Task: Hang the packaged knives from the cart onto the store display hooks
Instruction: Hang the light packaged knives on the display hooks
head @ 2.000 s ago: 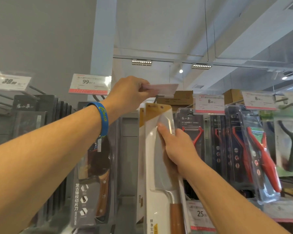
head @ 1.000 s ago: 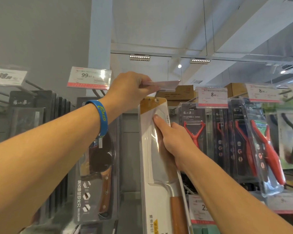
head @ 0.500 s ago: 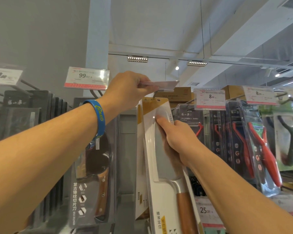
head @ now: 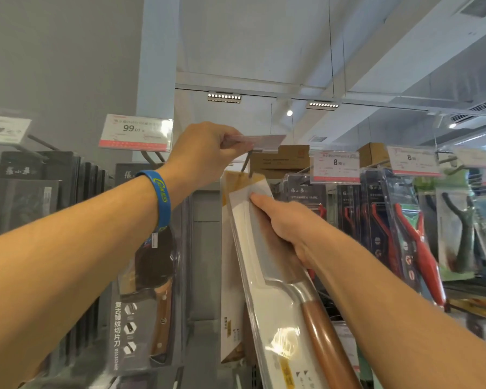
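Observation:
My right hand (head: 284, 223) grips a packaged cleaver (head: 275, 290), white card with a mustard top and a wooden handle, tilted with its bottom swung right. Its top edge is up at the display hook (head: 246, 164). My left hand (head: 205, 153), with a blue wristband, pinches the hook's price tag (head: 261, 140) and holds it flipped up flat. Another pack of the same kind (head: 230, 304) hangs behind the cleaver. Whether the hook is through the pack's hole is hidden.
Dark boxed cleavers (head: 146, 290) hang on the hooks to the left under a 99 price tag (head: 136, 133). Red peelers (head: 399, 228) in clear packs hang to the right under price tags (head: 335, 164). Cardboard boxes (head: 281, 158) sit on top of the shelving.
The cleaver pack's bottom has swung out to the right, so it now hangs tilted. My left hand keeps the price tag lifted in the same place.

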The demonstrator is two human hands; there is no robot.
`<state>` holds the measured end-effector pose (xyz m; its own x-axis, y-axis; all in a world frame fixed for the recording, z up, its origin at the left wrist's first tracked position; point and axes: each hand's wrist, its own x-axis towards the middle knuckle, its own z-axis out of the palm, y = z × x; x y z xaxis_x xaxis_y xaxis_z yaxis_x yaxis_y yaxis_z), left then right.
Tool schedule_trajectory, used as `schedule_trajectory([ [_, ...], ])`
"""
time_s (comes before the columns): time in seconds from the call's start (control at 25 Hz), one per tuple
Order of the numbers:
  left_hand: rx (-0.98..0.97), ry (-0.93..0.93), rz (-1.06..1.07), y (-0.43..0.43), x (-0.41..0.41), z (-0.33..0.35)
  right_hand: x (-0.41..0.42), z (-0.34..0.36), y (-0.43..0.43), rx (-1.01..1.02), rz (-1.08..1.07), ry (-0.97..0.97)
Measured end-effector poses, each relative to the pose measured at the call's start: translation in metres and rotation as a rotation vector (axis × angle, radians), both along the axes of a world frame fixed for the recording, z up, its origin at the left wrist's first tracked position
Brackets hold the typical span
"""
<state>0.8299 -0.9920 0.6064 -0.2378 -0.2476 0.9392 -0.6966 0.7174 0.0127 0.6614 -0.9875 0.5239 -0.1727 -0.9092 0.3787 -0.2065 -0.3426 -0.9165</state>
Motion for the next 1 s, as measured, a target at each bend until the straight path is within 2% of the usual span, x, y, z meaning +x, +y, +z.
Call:
schedule_trajectory([
  [0.28,0.036,-0.047,0.049,0.000,0.006,-0.003,0.015,-0.016,-0.047,-0.126,-0.132,0.165],
  [0.52,0.006,-0.005,-0.016,-0.006,0.005,-0.014,0.029,-0.021,-0.092,-0.041,-0.224,0.262],
  [0.68,-0.084,-0.109,0.023,-0.007,0.008,-0.026,0.023,-0.030,-0.108,-0.024,-0.285,0.326],
  [0.76,-0.189,-0.202,0.088,-0.004,0.009,-0.028,0.023,-0.029,-0.106,-0.002,-0.338,0.373],
  [0.92,-0.268,-0.314,0.241,0.001,0.007,-0.034,0.023,-0.034,-0.085,0.116,-0.387,0.535],
  [1.0,-0.306,-0.271,0.205,0.002,0.011,-0.056,0.020,-0.054,-0.064,-0.140,-0.544,0.702],
])
